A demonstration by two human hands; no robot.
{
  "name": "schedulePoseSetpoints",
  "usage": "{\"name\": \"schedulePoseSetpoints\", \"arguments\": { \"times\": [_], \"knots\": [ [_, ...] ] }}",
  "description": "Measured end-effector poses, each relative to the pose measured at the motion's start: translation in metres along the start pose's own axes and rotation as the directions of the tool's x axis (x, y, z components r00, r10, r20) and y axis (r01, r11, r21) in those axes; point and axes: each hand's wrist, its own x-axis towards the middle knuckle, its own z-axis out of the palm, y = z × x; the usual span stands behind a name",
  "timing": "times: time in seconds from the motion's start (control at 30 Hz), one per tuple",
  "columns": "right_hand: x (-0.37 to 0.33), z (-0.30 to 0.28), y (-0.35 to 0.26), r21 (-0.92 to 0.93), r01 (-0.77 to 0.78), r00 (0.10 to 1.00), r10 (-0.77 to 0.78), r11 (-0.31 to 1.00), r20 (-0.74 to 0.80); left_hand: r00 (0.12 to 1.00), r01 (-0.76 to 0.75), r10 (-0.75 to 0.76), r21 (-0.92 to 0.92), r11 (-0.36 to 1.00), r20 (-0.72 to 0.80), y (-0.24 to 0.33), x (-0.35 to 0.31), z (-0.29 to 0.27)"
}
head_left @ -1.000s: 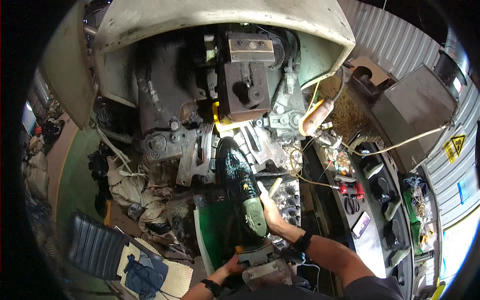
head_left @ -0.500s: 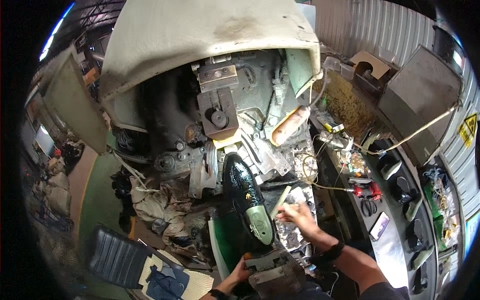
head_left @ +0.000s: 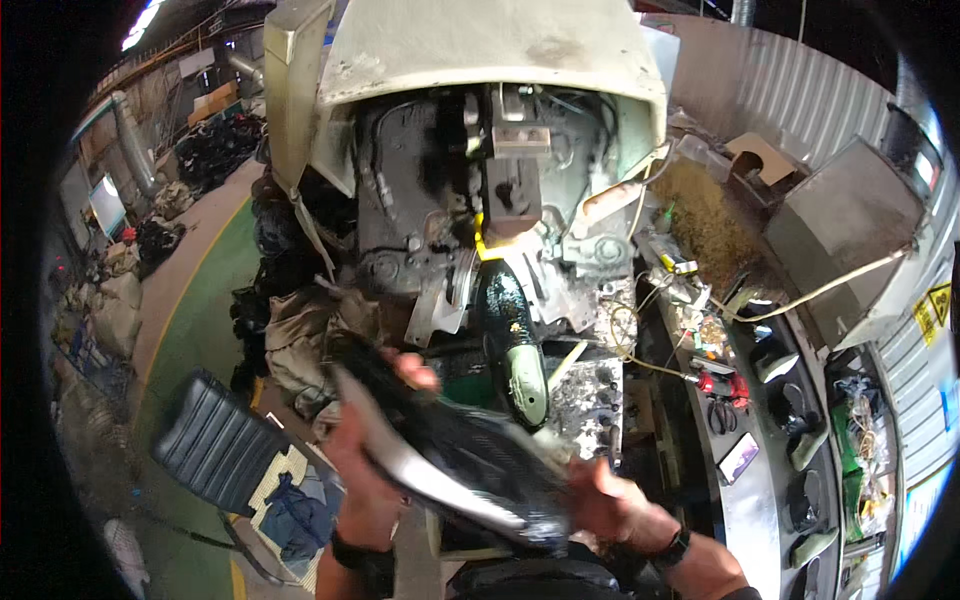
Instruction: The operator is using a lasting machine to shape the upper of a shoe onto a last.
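Observation:
A long black shoe (head_left: 460, 435) with a whitish strip along its lower side hangs slantwise in front of me, smeared by motion. My left hand (head_left: 365, 495) is closed round its far left end, thumb side up. At the near right end my right hand (head_left: 615, 505) grips it; the fingers are blurred. Beyond it, a second glossy black shoe upper (head_left: 503, 300) on a pale green last (head_left: 526, 380) sits in the machine (head_left: 515, 200), toe toward the yellow-edged head. Neither hand touches that one. Beside it lies a pale stick (head_left: 568, 362).
On the right, a bench (head_left: 775, 520) carries a phone (head_left: 739, 458) and a red tool (head_left: 724, 387) on a hose. Several shoes and lasts (head_left: 808, 440) line a rack beyond. At left stand a black chair (head_left: 215, 435) and bundled beige cloth (head_left: 300, 340).
My hands have left the metal block and the pale stick beside the machine's shoe. Both now hold another black shoe. The view has shifted, showing more floor at left.

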Motion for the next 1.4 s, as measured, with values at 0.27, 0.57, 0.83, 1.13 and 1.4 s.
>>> {"name": "schedulePoseSetpoints", "arguments": {
  "times": [0.27, 0.57, 0.83, 1.13, 1.4],
  "knots": [
    [-0.074, -0.014, 0.053, 0.469, 0.396, 0.893, -0.210, 0.790, -0.399, 0.864, 0.415, -0.416, 0.066, 0.907, 0.284, -0.098, -0.017, 0.054],
    [-0.191, -0.058, 0.094, 0.517, 0.647, 0.727, -0.248, 0.561, -0.641, 0.590, 0.741, -0.660, 0.012, 0.671, 0.464, -0.202, -0.056, 0.135],
    [-0.329, -0.136, 0.129, 0.431, 0.843, 0.532, -0.382, 0.322, -0.755, 0.578, 0.701, -0.809, 0.441, 0.560, 0.109, -0.389, -0.165, 0.171],
    [-0.621, -0.238, 0.321, -0.428, 0.823, -0.461, -0.001, 0.375, -0.887, -0.156, 0.230, -0.944, 0.940, 0.253, 0.292, -0.532, -0.299, 0.185],
    [-0.851, -0.267, 0.427, -0.703, 0.291, -0.942, 0.323, 0.649, -0.091, -0.004, 0.269, -0.998, 0.961, 0.061, 0.065, -0.574, -0.290, 0.167]
  ]
}}
